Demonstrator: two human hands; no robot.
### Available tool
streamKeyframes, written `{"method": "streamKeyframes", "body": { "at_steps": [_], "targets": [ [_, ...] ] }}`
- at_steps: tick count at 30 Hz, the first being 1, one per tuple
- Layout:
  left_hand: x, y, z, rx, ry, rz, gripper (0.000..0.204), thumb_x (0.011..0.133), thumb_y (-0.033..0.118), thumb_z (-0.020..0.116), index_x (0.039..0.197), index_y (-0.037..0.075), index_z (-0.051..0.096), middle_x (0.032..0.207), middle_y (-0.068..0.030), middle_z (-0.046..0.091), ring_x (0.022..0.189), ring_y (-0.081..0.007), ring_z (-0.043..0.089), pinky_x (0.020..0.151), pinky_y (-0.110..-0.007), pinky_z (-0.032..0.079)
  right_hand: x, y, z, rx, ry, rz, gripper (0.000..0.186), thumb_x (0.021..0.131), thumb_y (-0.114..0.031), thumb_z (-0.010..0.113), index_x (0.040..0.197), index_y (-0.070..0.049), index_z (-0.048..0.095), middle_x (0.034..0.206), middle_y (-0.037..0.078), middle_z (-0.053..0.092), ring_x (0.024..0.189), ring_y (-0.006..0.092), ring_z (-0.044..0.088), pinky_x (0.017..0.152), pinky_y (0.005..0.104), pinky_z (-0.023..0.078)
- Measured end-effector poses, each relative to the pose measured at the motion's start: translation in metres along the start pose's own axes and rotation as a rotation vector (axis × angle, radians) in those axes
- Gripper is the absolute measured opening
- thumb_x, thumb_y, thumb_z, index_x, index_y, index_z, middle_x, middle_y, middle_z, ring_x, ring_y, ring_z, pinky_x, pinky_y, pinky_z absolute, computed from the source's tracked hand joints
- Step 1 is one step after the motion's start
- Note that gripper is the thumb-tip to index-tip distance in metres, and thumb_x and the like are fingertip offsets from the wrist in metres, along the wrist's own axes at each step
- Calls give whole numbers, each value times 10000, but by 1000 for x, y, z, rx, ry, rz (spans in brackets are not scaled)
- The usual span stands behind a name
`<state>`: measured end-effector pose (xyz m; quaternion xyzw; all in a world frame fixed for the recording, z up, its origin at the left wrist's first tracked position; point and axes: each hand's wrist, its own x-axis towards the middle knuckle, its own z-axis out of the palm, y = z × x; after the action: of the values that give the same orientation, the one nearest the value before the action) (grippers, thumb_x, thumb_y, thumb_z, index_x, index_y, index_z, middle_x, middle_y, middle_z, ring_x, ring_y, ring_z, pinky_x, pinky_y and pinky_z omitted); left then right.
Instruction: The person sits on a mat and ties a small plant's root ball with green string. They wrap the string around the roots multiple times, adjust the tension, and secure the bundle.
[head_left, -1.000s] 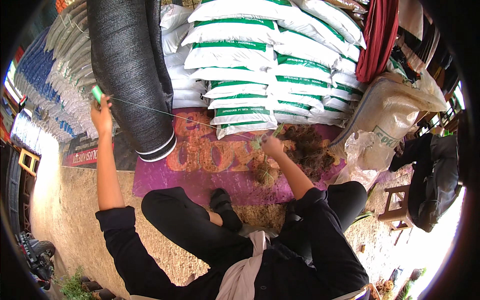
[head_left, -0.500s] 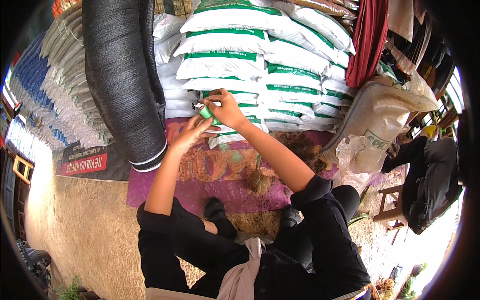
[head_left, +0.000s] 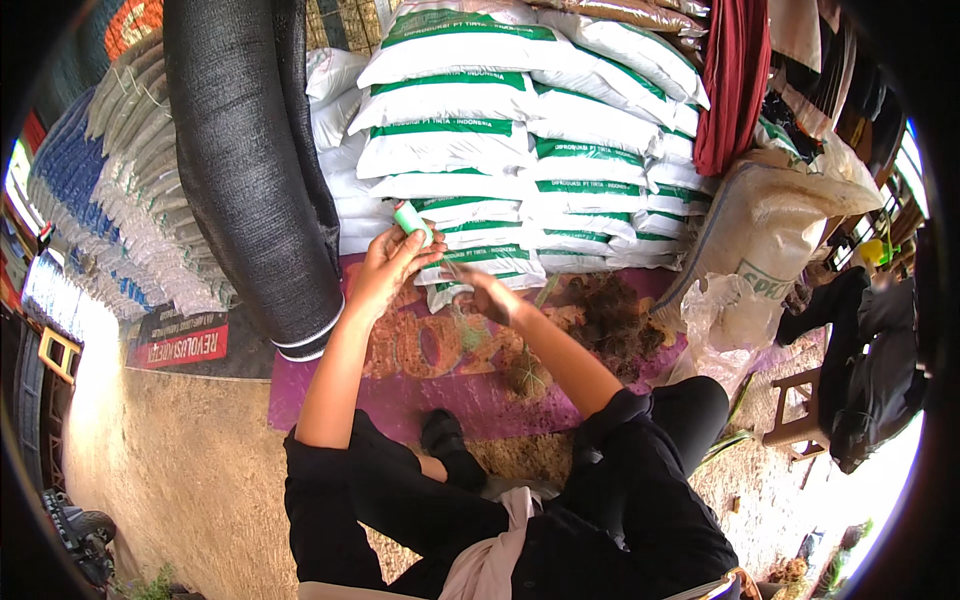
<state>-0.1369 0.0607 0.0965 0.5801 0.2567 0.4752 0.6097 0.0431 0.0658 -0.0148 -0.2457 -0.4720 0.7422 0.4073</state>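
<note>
My left hand (head_left: 390, 268) holds a light green spool (head_left: 412, 222), which looks like a thread spool with a reddish-brown end, tilted up in front of the white sacks (head_left: 440, 150). Just right of it and a little lower, my right hand (head_left: 488, 295) is apart from the spool. Motion smears its fingers, so I cannot make out whether a thread or anything else is in them. Both hands are above the far part of a purple printed mat (head_left: 430, 405). A round brown clump with pale green strands (head_left: 528, 377) lies on that mat below my right forearm.
A thick roll of black netting (head_left: 235, 170) leans at the left, beside stacked grey and blue bundles (head_left: 130, 210). Dark fibrous matter (head_left: 610, 310) lies on the mat's right. Beyond it stand a large woven sack (head_left: 775, 220), clear plastic (head_left: 725, 315) and a brown stool (head_left: 797, 410).
My right hand has come off the spool, moving down and to the right. My left hand still holds the spool, now more exposed. The whole view has shifted slightly.
</note>
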Motion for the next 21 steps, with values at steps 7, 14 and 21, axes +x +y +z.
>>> {"method": "streamKeyframes", "body": {
  "at_steps": [7,14,21],
  "targets": [
    [-3,24,-9,34,28,56,297,906,217,506,1056,-39,521,970,-117,586,909,-201,595,835,-339,497,-1,52,-31,15,48,123,621,804,-374,600,1305,-76,389,1177,43,517,897,129,529,775,313,446],
    [-8,31,-22,91,95,80,318,892,194,528,1074,-65,496,985,-144,576,903,-231,593,840,-362,482,13,66,-27,-381,98,89,314,771,-231,680,925,40,642,773,87,638,683,144,603,611,267,489],
    [-12,46,-86,506,349,260,265,890,159,533,1046,-56,522,921,-105,600,853,-173,588,800,-291,461,3,88,-86,-472,395,119,258,795,-219,661,856,32,659,722,84,644,615,133,597,572,261,490]
  ]
}}
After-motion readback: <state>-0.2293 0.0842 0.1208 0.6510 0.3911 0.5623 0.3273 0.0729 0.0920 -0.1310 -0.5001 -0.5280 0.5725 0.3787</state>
